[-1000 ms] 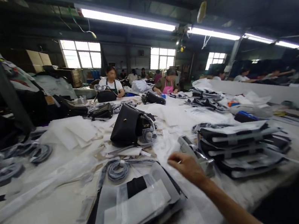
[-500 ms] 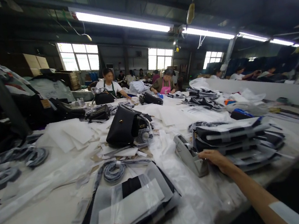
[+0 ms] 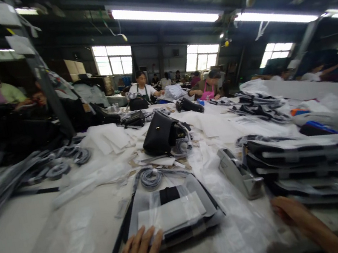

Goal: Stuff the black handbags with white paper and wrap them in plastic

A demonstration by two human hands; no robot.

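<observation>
My left hand (image 3: 141,252) lies with fingers spread on the near left edge of a black bag (image 3: 169,195). White paper and translucent sheeting wrap the bag, and a coiled strap (image 3: 150,178) in grey wrapping lies at its far side. To the right stands a grey tape dispenser (image 3: 240,173). Just in front of it my right hand (image 3: 295,213) is closed in a pinch and smeared by motion. A faint strip of clear tape seems to run from the dispenser down to those fingers; its end is hidden.
A stack of wrapped bags (image 3: 298,165) sits beside the dispenser. Crumpled clear plastic (image 3: 236,236) hangs over the table's front edge. Farther back stands an unwrapped black bag (image 3: 160,134). Wrapped straps (image 3: 73,155) lie at left. Co-workers sit across the table.
My right hand has moved from the dispenser's front end toward me. My left hand stays on the wrapped bag. The whole view has swung left.
</observation>
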